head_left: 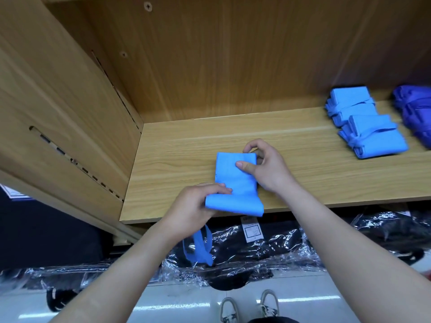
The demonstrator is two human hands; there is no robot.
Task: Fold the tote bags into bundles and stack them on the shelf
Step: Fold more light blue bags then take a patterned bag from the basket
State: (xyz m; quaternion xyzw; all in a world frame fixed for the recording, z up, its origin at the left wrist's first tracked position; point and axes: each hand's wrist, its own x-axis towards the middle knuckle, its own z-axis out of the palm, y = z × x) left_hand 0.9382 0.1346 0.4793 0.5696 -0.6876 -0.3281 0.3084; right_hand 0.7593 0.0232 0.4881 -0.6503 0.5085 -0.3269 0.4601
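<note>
Far right of right hand: purple bundles blurred, cut by frame edge. Under left hand: near-left corner of tote bag hidden. Below left wrist: straps partly hidden.

Shop: wooden shelf, slotted rail, plastic-wrapped garments with price tag stocked below.

Black clothes wrapped in shiny clear plastic lie in a pile. A white paper tag sits on top of the pile. Just below the pile, two grey and white shoes stand on a shiny white floor. High above the pile is a round screw.
</note>
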